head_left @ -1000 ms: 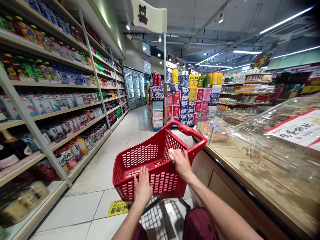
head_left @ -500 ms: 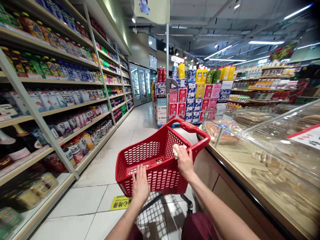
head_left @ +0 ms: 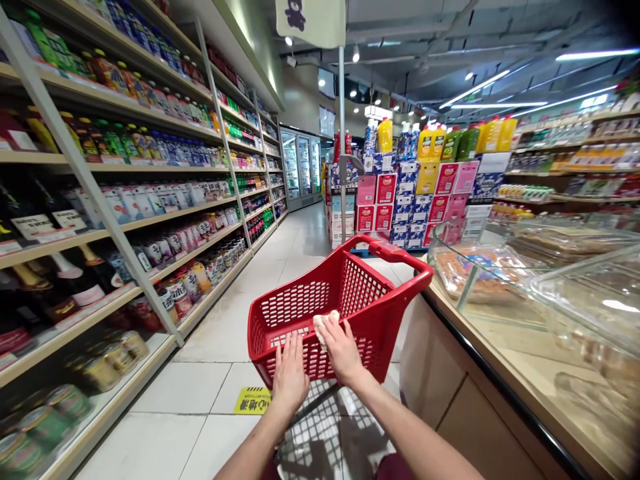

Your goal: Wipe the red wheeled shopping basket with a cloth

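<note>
A red plastic shopping cart (head_left: 387, 327) stands sideways in front of me, its handle (head_left: 393, 255) towards the right. On the near rim of its basket, left of the middle, my left hand (head_left: 291, 373) lies with fingers stretched out and holding nothing. My right hand (head_left: 344, 353) grips a crumpled whitish cloth (head_left: 325, 323) and presses it on the same rim, a short way right of my left hand. Part of the cloth is covered by the fingers. The bottom of the basket is partly hidden behind its near wall.
Shelves of drinks (head_left: 165, 167) line the left side. At right runs a counter (head_left: 450, 387) with clear covers and packed food (head_left: 480, 270). Stacked drink cartons (head_left: 405, 207) stand beyond the cart. A yellow floor sticker (head_left: 253, 401) lies at lower left of the cart.
My right hand has slid the cloth leftward along the near rim, away from the handle end, closer to my left hand. My left hand stays at the rim. The view has turned slightly left.
</note>
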### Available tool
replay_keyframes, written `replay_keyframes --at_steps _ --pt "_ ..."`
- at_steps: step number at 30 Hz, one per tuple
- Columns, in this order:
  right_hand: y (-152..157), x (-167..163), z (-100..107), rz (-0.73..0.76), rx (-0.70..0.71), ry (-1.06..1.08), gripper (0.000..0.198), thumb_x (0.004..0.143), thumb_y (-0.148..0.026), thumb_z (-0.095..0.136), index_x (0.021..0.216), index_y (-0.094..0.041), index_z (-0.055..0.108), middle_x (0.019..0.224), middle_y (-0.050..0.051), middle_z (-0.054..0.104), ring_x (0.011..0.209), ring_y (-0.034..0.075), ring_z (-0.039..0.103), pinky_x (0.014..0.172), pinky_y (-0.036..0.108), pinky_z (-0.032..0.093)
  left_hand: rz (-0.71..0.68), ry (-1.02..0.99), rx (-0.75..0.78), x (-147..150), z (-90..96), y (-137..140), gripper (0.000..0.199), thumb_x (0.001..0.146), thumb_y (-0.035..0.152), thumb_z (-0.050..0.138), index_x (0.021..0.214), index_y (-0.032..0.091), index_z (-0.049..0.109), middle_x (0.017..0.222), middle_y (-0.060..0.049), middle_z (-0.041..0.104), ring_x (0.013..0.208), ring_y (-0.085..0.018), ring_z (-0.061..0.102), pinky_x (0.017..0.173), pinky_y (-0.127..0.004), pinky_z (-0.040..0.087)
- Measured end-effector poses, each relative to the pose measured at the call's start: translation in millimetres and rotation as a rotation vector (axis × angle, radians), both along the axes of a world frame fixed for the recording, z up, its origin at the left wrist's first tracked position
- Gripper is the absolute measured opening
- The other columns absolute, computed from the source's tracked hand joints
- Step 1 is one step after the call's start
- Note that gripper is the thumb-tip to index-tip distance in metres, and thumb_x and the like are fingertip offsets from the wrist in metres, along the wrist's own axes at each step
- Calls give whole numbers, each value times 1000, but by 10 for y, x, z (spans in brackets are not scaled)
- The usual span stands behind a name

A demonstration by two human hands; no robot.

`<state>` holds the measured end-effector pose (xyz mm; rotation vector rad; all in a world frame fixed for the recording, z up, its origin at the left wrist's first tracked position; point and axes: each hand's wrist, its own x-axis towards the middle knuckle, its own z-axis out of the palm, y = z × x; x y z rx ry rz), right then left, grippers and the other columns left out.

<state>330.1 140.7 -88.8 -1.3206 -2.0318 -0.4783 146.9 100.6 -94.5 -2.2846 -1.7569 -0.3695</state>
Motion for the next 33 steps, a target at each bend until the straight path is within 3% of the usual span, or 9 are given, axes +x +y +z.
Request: replay_keyframes --at_steps 2,6,12,17,23,28,33 --pt "6 15 -19 -12 -19 22 52 82 -5 30 129 -24 40 130 4 47 123 18 36 103 42 17 -26 10 -17 -37 8 -4 75 60 9 38 133 9 26 142 -9 27 132 -21 19 108 -41 19" --pt "26 93 29 -232 -56 169 53 81 -3 27 130 -20 40 131 8 44 123 22 35 101 48 17 5 -7 9 -165 -17 -37 75 60 8 38 133 7 25 142 -11 26 133 -21 17 108 -42 19" --pt "-44 -315 -29 1 -105 -5 51 83 -6 30 130 -23 39 131 4 45 124 18 34 102 40 19 -36 -42 -33 -204 -70 -82 75 58 5 37 133 7 26 142 -11 26 132 -21 18 107 -42 20" --pt "46 -206 24 -242 -119 82 51 81 -4 29 130 -18 40 131 8 45 122 22 36 100 45 19 -112 -112 -13 -245 -134 -111 79 57 4 37 135 9 21 143 -10 23 133 -21 16 107 -41 21" --pt "-33 -458 -109 16 -82 -84 53 83 -5 28 133 -24 35 133 4 42 126 18 32 103 41 18 -104 -178 72 -410 -282 -104 76 59 3 37 134 9 22 141 -12 28 132 -21 18 107 -43 22" --pt "25 -424 -22 -200 -152 46 54 81 -4 27 133 -20 35 134 8 40 125 23 32 101 47 18 14 -230 147 -639 -347 -121 74 62 2 36 135 9 21 140 -14 31 131 -23 21 104 -43 27" --pt "-67 -892 25 81 -253 -30 49 86 -13 31 134 -23 31 135 4 40 126 18 31 105 42 13 34 -195 85 -816 -265 -150 70 62 3 37 131 9 30 136 -14 38 128 -24 29 104 -46 26"
